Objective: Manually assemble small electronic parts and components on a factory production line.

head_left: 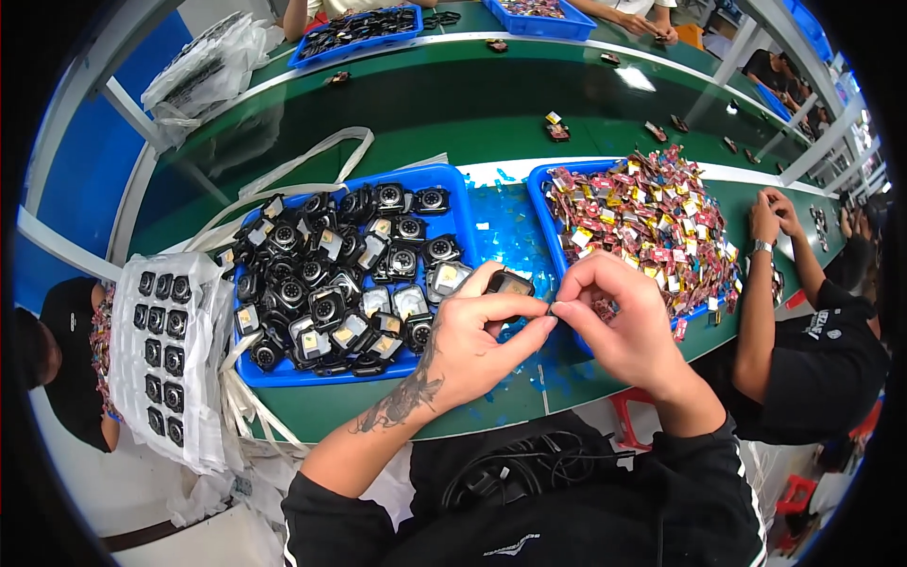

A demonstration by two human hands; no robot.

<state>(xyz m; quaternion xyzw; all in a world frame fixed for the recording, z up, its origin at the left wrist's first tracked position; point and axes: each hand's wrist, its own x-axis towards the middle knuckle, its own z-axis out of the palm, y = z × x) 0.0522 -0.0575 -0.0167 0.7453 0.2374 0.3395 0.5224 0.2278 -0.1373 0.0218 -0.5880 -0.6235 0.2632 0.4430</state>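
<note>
My left hand (482, 342) is closed around a dark smartwatch case (511, 283), which shows above its fingers with a brownish inner face. Its thumb and forefinger also pinch a tiny dark piece, too small to name. From the other side, the closed fingertips of my right hand (619, 317) meet that same piece. To the left, a blue tray (455, 203) is heaped with black watch cases (324, 309), some with round sensor backs up. Beyond my right hand a second blue tray (545, 203) overflows with small red, yellow and white electronic parts (652, 227).
Blue film scraps (501, 227) litter the green bench between the trays. Far left, a white sheet (132, 350) carries rows of watch cases. Loose parts (557, 128) ride on the green conveyor (453, 99) ahead. A co-worker's arm (759, 312) works at the right; others sit opposite.
</note>
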